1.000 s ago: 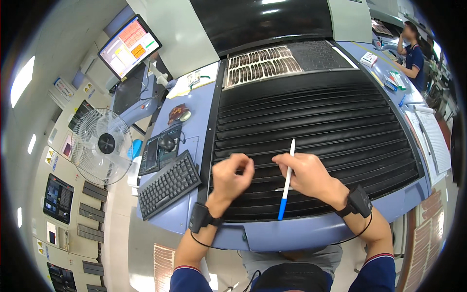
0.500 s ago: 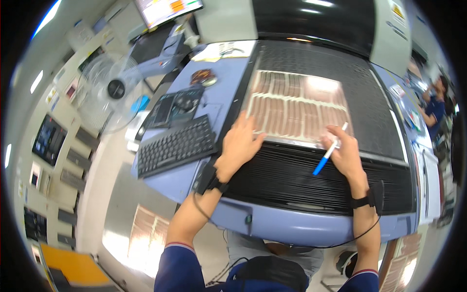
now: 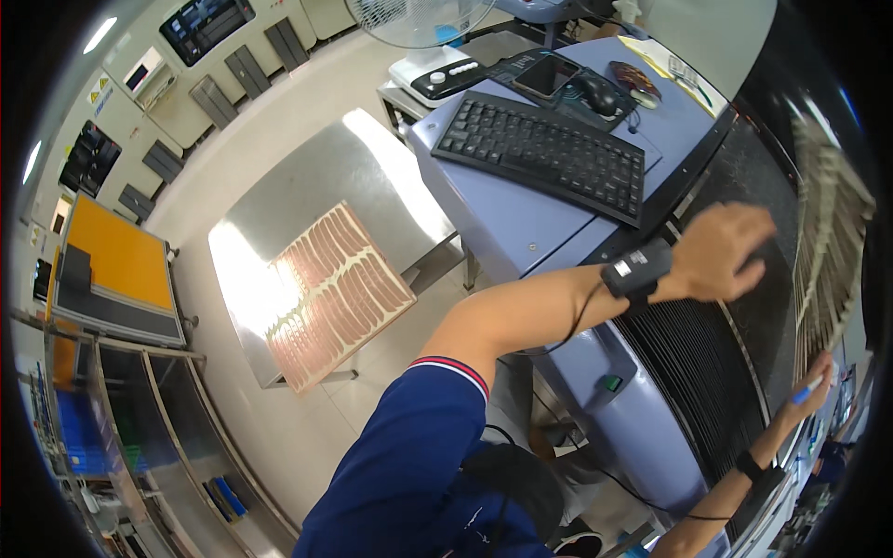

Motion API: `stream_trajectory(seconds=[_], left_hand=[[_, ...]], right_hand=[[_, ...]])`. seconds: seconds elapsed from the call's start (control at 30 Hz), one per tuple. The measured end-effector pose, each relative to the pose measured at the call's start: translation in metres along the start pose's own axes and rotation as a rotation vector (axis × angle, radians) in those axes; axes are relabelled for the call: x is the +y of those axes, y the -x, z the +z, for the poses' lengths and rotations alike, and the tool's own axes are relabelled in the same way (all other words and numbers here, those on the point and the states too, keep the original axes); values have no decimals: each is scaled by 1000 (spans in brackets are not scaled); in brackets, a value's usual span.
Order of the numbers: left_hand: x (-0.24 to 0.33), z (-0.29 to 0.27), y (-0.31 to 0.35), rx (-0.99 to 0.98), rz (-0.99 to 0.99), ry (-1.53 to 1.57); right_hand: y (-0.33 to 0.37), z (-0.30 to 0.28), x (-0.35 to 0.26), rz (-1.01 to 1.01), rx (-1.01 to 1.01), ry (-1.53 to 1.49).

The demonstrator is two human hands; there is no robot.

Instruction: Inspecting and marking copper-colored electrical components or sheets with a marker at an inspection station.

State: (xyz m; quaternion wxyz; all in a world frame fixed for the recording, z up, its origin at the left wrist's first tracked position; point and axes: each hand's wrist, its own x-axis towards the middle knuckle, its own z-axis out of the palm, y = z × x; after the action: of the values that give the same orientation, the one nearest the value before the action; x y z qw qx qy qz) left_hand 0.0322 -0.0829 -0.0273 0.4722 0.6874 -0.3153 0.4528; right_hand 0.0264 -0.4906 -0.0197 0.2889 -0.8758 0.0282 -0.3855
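Observation:
A thin copper-coloured patterned panel (image 3: 828, 232) is raised steeply off the machine's dark bed at the right. My right hand (image 3: 815, 386) grips its lower edge and also keeps a blue-capped marker (image 3: 806, 391) in the fingers. Over the bed, left of the panel, my left hand (image 3: 721, 249) hovers apart from it. It is slightly blurred, its thumb stands away from the curled fingers, and nothing shows in it. Black bellows (image 3: 693, 372) cover the front of the bed.
A steel table (image 3: 326, 167) at the left bears similar copper panels (image 3: 339, 288). A black keyboard (image 3: 549, 153), a mouse (image 3: 597, 94) and a phone (image 3: 546, 76) lie on the blue machine side. A fan (image 3: 419, 19) and a metal rack (image 3: 177, 418) stand further off.
The panel, flat on the bed before, is now lifted and tilted up in my right hand. My left hand has come off the panel. The view has swung left toward the steel table.

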Motion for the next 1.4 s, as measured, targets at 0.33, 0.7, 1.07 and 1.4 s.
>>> stream_trajectory(seconds=[0.33, 0.7, 1.07, 1.4], left_hand=[[-14, 11, 15, -313, -178, -111], [-31, -4, 36, -816, -348, -638], [-3, -12, 6, -996, -422, -731], [27, -36, 5, -883, -448, -589]], right_hand=[[48, 45, -119, 842, -769, -1167], [85, 35, -127, -81, -599, 70], [92, 11, -133, -143, -715, 106], [106, 11, -119, -202, -683, 177]])
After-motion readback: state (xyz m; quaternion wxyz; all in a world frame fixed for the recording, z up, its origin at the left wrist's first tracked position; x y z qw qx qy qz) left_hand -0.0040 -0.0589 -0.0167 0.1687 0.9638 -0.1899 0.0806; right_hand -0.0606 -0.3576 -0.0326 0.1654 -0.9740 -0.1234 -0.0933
